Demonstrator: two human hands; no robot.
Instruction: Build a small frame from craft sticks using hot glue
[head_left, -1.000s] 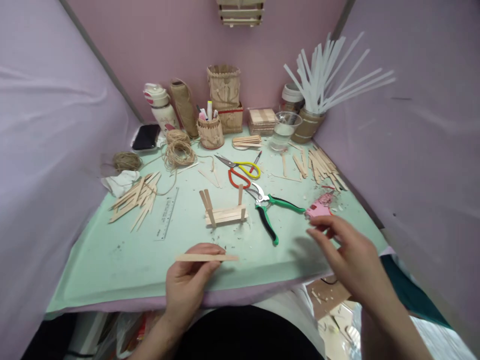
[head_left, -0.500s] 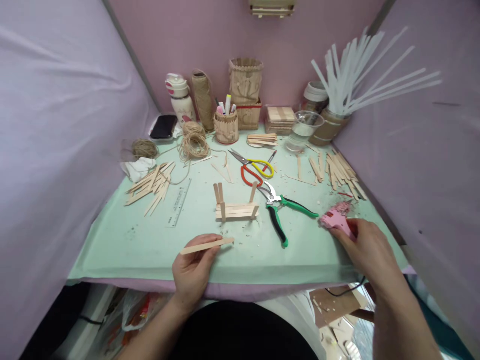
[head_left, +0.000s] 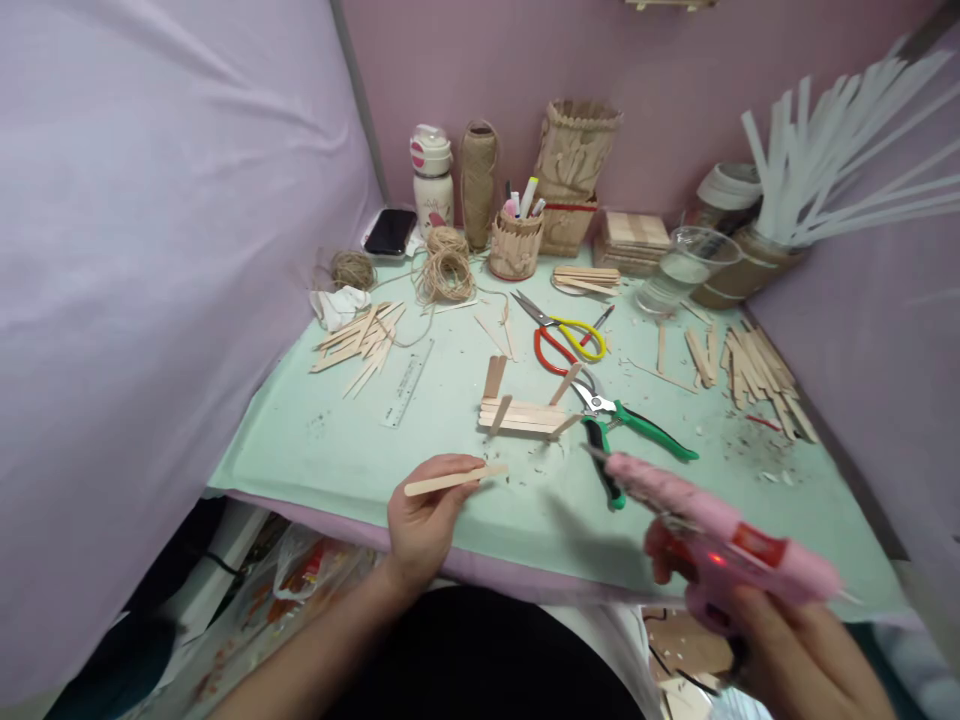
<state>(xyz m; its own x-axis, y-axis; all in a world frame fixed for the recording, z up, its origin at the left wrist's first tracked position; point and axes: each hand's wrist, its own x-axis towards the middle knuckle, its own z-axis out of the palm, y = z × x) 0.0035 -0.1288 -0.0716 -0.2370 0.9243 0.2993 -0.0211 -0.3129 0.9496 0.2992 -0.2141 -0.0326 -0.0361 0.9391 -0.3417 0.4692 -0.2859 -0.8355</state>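
My left hand (head_left: 424, 515) pinches a flat wooden stick (head_left: 450, 481) near the table's front edge, its tip pointing right. In my right hand (head_left: 787, 640) is a pink glue gun (head_left: 720, 530), raised over the front right of the table; a red light glows on its side and its nozzle points left. Just beyond the stick stands a small wooden-stick structure (head_left: 523, 414), a flat slatted base with several upright sticks at its corners. Green-handled pruning shears (head_left: 652, 432) lie to its right, partly behind the nozzle.
Red and yellow scissors (head_left: 559, 325) lie behind the structure. Loose sticks (head_left: 360, 342) and a clear ruler (head_left: 409, 385) are on the left, more sticks (head_left: 761, 370) on the right. Along the back stand a bottle (head_left: 433, 190), a pen holder (head_left: 516, 245) and a plastic cup (head_left: 679, 275).
My right hand has lifted the pink glue gun off the table and turned its nozzle left. My left hand still holds the stick. The whole view has shifted, moving the table items rightward.
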